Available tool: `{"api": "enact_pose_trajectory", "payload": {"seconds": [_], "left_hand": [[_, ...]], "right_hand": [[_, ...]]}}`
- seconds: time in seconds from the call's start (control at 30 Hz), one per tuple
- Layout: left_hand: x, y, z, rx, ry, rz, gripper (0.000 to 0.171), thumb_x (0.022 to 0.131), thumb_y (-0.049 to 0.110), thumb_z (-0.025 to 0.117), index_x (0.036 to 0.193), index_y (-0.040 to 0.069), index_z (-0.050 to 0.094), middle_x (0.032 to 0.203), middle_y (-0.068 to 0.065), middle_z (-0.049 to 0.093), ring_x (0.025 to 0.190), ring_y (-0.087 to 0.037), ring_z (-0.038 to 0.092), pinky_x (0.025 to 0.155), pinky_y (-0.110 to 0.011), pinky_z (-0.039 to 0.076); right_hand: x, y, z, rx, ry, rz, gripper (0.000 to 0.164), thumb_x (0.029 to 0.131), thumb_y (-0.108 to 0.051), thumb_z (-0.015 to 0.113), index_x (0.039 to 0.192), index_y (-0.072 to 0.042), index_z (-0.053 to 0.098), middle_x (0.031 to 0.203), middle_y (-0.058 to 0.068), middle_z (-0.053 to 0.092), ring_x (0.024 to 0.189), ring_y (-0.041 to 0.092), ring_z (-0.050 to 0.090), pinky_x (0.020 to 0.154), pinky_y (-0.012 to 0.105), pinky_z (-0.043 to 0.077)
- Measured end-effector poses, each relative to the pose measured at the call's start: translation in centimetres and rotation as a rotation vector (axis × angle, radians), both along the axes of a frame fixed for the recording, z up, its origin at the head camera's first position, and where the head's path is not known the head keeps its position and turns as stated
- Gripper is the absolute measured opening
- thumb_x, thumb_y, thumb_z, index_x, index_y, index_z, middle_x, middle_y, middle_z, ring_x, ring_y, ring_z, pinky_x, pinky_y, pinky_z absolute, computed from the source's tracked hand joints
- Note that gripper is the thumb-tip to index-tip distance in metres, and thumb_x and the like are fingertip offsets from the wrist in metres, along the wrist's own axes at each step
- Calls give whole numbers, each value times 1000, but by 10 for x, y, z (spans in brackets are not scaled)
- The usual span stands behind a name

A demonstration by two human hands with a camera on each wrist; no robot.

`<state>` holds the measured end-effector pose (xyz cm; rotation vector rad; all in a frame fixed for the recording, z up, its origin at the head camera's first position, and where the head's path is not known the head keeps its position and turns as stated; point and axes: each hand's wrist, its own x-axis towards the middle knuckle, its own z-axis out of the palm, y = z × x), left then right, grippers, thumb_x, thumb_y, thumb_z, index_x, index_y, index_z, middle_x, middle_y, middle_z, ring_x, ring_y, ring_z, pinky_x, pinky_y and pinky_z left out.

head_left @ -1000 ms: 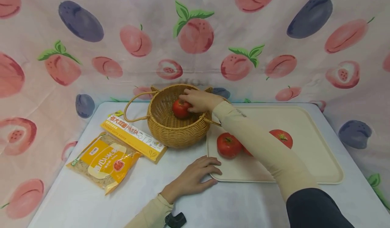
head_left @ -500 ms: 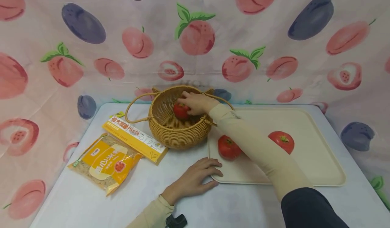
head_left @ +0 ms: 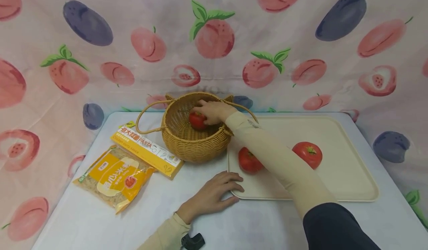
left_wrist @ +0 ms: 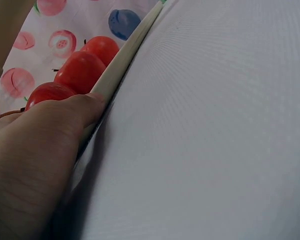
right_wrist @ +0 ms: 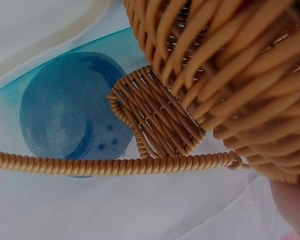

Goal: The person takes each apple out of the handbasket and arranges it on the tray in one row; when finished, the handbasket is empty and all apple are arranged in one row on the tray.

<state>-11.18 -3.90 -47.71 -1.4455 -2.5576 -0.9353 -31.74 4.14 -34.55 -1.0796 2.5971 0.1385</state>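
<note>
In the head view, my right hand (head_left: pixel 215 112) reaches over the rim of a wicker basket (head_left: pixel 197 146) and holds a red tomato (head_left: pixel 198 120) inside it. The right wrist view is mostly filled by the basket's woven side (right_wrist: pixel 230 85), with part of the hand low at the right edge. My left hand (head_left: pixel 214 194) lies relaxed at the near left corner of a cream tray (head_left: pixel 347 161), fingers spread along its edge. On the tray sit a left tomato (head_left: pixel 249 161) and a right tomato (head_left: pixel 308 154); a middle tomato (left_wrist: pixel 80 71) shows in the left wrist view, hidden by my right arm from above.
Left of the basket lie a yellow pasta box (head_left: pixel 147 151) and a plastic bag of pasta (head_left: pixel 115 177), which touch or overlap. The basket's left handle (head_left: pixel 140 118) sticks out sideways. A fruit-patterned cloth (head_left: pixel 214 71) hangs behind the white table (head_left: pixel 260 224).
My right forearm has shifted slightly left, uncovering more of the right tomato. The right hand stays in the basket at the tomato; the left hand has not moved.
</note>
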Motion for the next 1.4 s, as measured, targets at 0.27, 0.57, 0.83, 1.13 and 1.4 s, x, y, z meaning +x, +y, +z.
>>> {"api": "enact_pose_trajectory", "payload": {"seconds": [0.27,0.57,0.83,1.13,1.4], "left_hand": [[1,1,-4,-2,-7,-5,23,85,35,55,107,28,57,128,9,45,125,-7,35,111,-34,24],[1,0,-3,-6,0,-4,23,85,35,55,107,28,56,127,8,45,125,-7,35,111,-34,25],[-1,-1,-2,-3,4,-5,23,85,36,55,107,28,56,127,8,45,124,-8,36,110,-33,25],[-2,-1,-4,9,15,-5,23,85,37,54,106,29,57,127,9,45,124,-6,36,110,-28,24],[-3,-1,-4,11,9,-5,23,85,35,55,106,28,57,126,10,45,123,-5,35,110,-29,24]], "right_hand": [[1,-2,0,23,-30,-11,61,87,-30,54,139,-28,23,145,7,18,127,33,31,101,46,37],[1,-2,0,-11,-43,32,59,86,-29,55,138,-28,27,133,10,29,112,27,46,97,40,41],[-1,-3,-4,-27,-80,29,57,83,-33,57,134,-33,30,130,13,26,85,23,55,76,35,48],[0,-4,-4,-34,-127,34,69,76,-39,65,134,-30,29,136,10,31,114,32,45,96,46,40],[1,-4,-9,-25,-144,44,74,72,-41,69,132,-29,27,131,7,35,109,24,49,94,43,41]]}}
